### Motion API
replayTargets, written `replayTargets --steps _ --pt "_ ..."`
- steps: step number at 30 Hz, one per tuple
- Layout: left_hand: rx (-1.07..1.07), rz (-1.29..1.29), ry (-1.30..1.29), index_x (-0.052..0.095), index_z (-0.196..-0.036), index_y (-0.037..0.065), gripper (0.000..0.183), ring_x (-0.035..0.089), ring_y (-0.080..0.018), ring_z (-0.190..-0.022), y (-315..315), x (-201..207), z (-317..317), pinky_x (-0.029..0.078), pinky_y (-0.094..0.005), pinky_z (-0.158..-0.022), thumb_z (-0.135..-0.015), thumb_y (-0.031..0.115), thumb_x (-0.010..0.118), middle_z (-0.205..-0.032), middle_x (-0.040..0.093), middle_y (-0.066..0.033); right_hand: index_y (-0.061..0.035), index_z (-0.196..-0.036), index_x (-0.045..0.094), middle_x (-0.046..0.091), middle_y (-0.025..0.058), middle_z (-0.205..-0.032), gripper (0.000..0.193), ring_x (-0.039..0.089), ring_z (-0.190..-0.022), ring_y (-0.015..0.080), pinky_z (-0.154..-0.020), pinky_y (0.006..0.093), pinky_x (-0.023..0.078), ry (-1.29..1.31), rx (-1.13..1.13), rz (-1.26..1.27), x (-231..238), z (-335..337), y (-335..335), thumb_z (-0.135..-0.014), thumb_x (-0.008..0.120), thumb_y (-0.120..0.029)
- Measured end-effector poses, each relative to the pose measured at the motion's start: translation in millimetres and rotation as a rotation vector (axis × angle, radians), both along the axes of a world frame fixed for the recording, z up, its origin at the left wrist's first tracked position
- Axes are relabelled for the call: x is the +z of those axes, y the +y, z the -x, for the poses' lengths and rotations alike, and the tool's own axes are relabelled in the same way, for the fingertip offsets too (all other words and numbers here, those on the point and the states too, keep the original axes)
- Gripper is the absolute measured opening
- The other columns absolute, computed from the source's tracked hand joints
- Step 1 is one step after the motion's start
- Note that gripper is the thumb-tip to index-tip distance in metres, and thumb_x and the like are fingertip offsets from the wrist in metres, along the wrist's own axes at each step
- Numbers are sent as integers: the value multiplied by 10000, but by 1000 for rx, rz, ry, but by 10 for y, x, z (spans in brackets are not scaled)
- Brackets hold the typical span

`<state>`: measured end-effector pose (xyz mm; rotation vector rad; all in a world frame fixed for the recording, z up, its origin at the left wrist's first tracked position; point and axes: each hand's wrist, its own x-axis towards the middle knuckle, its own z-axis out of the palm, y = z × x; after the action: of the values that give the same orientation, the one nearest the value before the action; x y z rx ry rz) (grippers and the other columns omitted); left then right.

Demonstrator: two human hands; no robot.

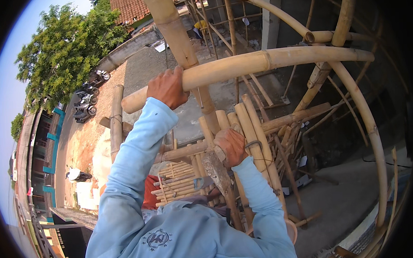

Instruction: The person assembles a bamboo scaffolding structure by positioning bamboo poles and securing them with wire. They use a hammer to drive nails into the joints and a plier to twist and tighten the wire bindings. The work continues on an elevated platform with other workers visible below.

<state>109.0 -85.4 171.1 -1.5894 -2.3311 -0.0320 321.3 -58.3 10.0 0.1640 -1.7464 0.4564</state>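
Note:
My left hand [168, 87] is closed over the left part of a thick horizontal bamboo pole [245, 64], beside the upright bamboo post [176, 37] that it crosses. Lower and to the right, in front of my chest, my right hand [232, 146] is wrapped round a grey, mortar-caked trowel [214, 168]. Its crusted blade tapers down toward my shirt, and the handle is mostly hidden by my fingers. Just beyond the right hand lie several bamboo poles [254, 143] side by side, bound with a dark tie.
Below is a bamboo slat platform [178, 177]. A curved bamboo pole [370, 123] bounds the right side, and a short bamboo post [117, 118] stands at left. A pinkish bucket rim [292, 230] shows by my right elbow. Far below are parked motorbikes [85, 103] and a person in yellow [202, 25].

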Motion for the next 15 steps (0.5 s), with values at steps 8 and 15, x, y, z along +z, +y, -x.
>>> replayTargets --steps 8,15 --pt "12 19 25 586 -1216 117 507 710 -390 -948 11 -85 68 555 -516 -787 -773 313 737 -1034 716 -173 36 -992 584 625 175 -836 309 647 -713 356 -621 426 532 -97 -153 90 47 -70 15 -728 709 -67" --pt "4 22 16 599 -1210 114 513 706 -380 -968 -32 -177 23 559 -507 -786 -758 295 761 -1050 705 -170 -10 -923 567 583 135 -814 364 637 -713 321 -637 418 532 -178 -201 2 -22 -56 81 -717 790 -210"
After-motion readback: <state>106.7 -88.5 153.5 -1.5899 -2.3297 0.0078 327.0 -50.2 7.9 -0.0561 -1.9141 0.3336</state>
